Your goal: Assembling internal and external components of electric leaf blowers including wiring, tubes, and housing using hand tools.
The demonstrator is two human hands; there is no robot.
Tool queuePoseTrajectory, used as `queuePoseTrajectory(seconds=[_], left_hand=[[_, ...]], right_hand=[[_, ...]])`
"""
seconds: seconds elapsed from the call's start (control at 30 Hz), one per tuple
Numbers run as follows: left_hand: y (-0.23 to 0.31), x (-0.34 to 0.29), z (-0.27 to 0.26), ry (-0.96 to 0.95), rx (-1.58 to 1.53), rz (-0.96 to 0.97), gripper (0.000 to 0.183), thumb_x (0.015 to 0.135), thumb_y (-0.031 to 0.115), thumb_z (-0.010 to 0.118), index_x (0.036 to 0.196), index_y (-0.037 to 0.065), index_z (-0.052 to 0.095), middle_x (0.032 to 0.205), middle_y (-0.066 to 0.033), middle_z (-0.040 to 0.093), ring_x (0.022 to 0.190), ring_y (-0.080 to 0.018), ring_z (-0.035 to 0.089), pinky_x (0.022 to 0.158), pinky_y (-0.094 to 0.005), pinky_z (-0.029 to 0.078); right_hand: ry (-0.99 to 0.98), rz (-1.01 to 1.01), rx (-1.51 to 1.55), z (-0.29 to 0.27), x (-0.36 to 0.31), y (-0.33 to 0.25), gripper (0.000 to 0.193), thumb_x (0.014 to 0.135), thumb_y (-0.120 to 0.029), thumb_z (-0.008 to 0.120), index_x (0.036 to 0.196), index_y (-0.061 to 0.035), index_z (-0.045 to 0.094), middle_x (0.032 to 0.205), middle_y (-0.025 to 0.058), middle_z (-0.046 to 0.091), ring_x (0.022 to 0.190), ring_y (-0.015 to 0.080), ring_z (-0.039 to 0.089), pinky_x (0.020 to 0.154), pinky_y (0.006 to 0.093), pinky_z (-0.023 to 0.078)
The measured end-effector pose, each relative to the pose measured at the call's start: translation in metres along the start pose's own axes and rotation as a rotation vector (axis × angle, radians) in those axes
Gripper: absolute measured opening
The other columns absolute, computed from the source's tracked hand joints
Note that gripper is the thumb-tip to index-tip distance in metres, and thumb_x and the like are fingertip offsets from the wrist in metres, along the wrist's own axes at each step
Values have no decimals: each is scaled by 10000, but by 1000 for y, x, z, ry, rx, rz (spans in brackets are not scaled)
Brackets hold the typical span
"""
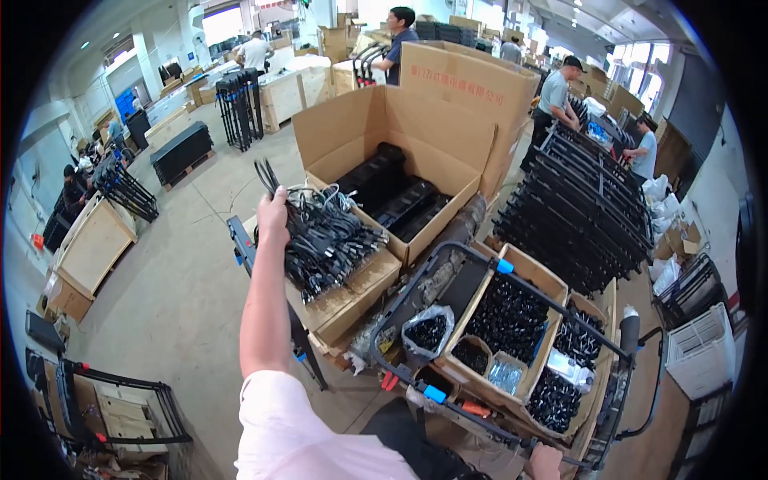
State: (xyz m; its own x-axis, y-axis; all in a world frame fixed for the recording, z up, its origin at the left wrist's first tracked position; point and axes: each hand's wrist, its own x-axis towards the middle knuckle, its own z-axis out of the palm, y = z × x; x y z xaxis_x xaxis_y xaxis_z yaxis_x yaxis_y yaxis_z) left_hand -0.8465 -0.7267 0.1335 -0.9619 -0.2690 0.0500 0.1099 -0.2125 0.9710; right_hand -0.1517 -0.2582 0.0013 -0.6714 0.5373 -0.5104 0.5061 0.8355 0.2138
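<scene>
My left arm reaches forward, and my left hand (274, 214) is closed on a few black cables (265, 171) whose looped ends stick up above it. Beside it, a heap of black cables (328, 248) with metal-coloured ends lies on a cardboard box (360, 292). At the lower edge my right hand (546, 462), partly cut off, has curled fingers at the near rail of a black tubular frame (480, 424) with blue and red clips. The frame lies over wooden trays (460, 370) of small black parts (508, 316).
A large open carton (444, 240) with black parts stands beyond the cables. Stacked black frames (572, 208) are at the right, near a white crate (700, 352). Several people work further back, one in a grey shirt (554, 92). Wooden crates (96, 260) stand at the left.
</scene>
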Motion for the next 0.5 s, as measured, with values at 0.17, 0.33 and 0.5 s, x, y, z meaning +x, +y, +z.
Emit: queuePoseTrajectory(seconds=[0.17,0.33,0.5], left_hand=[[67,2,35,-62,211,450,180,1045,208,611,1044,28,621,783,-23,617,658,-107,588,613,-302,482],[138,33,46,25,226,732,171,1041,195,595,1013,36,650,737,-27,595,633,-119,589,591,-315,473],[204,18,66,247,393,942,269,1036,249,605,1055,-12,670,838,-146,708,784,-278,673,757,-426,513]], right_hand=[[-240,-8,-128,-1,6,10,415,844,-190,643,1229,-37,627,1010,161,739,949,360,736,795,506,586],[219,-136,12,-20,-9,-8,270,804,-161,657,1057,-71,678,900,151,754,836,323,760,718,450,591],[268,-127,-22,-4,-3,2,226,784,-110,662,1006,-78,636,903,136,718,844,321,743,716,462,584]])
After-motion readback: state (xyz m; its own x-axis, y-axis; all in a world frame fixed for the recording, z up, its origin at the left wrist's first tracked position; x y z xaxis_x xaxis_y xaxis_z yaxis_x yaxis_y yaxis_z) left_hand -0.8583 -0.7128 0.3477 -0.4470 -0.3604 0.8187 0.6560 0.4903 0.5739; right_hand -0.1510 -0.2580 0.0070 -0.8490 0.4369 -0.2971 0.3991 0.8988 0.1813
